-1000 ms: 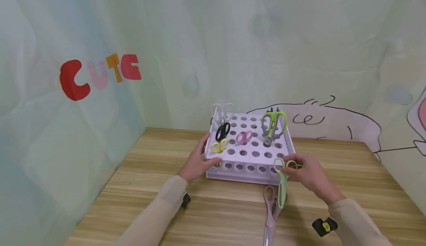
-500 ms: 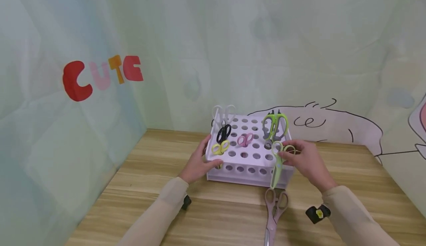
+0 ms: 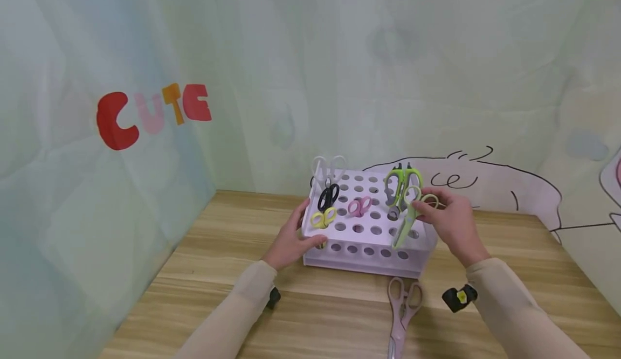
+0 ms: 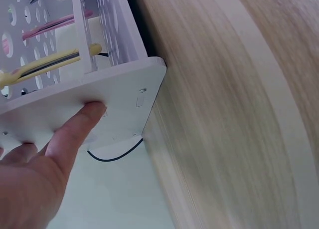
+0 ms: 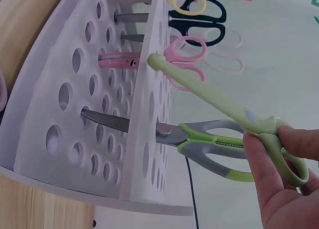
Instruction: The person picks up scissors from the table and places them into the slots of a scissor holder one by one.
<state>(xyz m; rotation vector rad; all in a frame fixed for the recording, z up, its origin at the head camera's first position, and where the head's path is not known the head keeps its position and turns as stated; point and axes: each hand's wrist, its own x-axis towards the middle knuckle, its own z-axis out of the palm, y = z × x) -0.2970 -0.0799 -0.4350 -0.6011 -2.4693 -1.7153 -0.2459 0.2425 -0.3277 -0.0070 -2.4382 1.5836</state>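
A white rack with rows of round holes stands on the table. Against its left side panel rests my left hand, thumb and fingers extended. My right hand pinches pale green scissors by the handles, over the rack's front right corner. In the right wrist view the rounded tip of these scissors is beside the upper plate, outside any hole. Green-and-grey scissors, small pink scissors, yellow scissors, black scissors and white-handled scissors stand in holes.
Mauve scissors lie on the wooden table in front of the rack, handles toward it. Behind and to the left hangs a printed cloth backdrop. A dark wrist strap piece hangs by the right sleeve.
My right hand has lifted the pale green scissors up and away from me, from above the mauve scissors to over the rack's front right corner. The left hand stays at the rack's side.
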